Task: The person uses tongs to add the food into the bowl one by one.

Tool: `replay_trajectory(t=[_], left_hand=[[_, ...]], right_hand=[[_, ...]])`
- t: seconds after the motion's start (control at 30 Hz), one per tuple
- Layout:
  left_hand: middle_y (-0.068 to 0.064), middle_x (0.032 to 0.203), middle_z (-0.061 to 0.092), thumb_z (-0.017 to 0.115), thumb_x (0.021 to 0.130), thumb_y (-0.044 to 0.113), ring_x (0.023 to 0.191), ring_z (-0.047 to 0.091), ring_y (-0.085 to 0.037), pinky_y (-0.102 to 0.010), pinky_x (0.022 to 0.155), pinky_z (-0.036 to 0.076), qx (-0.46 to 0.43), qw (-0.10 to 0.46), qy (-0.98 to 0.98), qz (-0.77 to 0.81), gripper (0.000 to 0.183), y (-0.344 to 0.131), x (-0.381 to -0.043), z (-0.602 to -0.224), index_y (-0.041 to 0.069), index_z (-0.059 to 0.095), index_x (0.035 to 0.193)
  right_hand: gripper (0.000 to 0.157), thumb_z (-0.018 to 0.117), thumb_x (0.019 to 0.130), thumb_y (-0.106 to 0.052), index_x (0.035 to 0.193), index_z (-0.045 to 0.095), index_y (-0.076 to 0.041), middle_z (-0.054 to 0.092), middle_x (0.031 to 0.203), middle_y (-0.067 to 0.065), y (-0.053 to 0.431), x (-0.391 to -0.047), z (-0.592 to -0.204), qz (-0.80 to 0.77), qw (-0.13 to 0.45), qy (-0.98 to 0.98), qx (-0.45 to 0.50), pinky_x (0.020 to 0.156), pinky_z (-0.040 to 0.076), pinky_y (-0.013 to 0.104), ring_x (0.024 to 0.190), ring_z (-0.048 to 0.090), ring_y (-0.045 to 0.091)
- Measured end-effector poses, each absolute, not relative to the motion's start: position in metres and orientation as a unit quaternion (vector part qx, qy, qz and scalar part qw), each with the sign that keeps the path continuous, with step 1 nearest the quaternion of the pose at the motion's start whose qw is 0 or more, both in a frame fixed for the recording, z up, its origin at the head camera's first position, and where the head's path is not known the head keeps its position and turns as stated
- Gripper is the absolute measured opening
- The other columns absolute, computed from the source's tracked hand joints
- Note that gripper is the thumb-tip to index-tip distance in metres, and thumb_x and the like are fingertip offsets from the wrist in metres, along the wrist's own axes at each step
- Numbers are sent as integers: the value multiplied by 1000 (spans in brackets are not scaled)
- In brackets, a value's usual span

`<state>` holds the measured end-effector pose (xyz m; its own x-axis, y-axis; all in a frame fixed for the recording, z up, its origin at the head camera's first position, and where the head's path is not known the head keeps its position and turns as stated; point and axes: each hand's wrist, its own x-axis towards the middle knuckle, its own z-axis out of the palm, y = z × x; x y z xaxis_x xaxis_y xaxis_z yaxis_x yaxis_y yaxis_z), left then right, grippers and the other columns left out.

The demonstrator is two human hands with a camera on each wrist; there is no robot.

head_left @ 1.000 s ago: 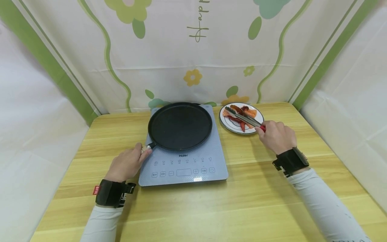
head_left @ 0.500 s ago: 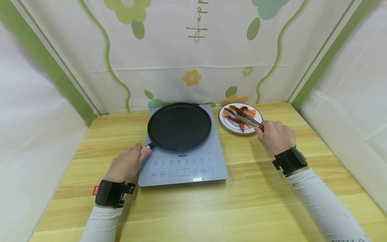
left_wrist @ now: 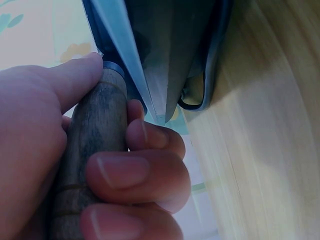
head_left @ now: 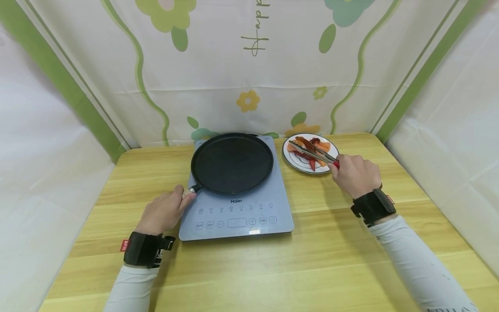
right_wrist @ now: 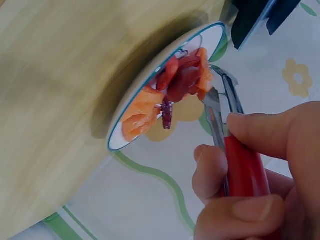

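Observation:
My left hand point(head_left: 165, 210) grips the wooden handle point(left_wrist: 97, 117) of a flat black frying pan point(head_left: 232, 163), fingers curled under it and thumb along the top. The pan rests on a grey induction cooker point(head_left: 235, 216). At the right, my right hand point(head_left: 356, 175) holds metal tongs point(head_left: 317, 156) by their red handles point(right_wrist: 245, 170), thumb on one side and fingers on the other. The tips of the tongs reach over a white dark-rimmed plate point(head_left: 290, 164). Orange slices point(right_wrist: 140, 115) and dark red strips point(right_wrist: 185, 82) lie on it, with the tips right at the food.
A wooden table point(head_left: 249, 273) carries everything. Behind it hangs a white cloth backdrop point(head_left: 210, 69) with printed flowers, and white sheets close in both sides. The plate stands close to the cooker's right, near the table's back edge.
The tips of the tongs have shifted slightly over the food, toward the front of the plate. My left hand and the pan stay where they were.

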<state>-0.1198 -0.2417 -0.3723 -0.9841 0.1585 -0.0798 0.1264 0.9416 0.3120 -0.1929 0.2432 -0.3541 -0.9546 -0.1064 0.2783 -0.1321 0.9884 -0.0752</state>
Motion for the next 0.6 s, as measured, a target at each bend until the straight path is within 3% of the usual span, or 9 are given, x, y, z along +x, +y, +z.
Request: replay_trajectory(t=[0.6], left_hand=[[-5,70,43,34,101,51,61,46,-20,-33,50,34,74,48,983,159,48,-242,-119,-372,5,43,111]], right_hand=[[32,54,95,-35,73,56,-11,44,54,3,242,-191,-354,63,143,-984,82,39,31,39,47,45,22]])
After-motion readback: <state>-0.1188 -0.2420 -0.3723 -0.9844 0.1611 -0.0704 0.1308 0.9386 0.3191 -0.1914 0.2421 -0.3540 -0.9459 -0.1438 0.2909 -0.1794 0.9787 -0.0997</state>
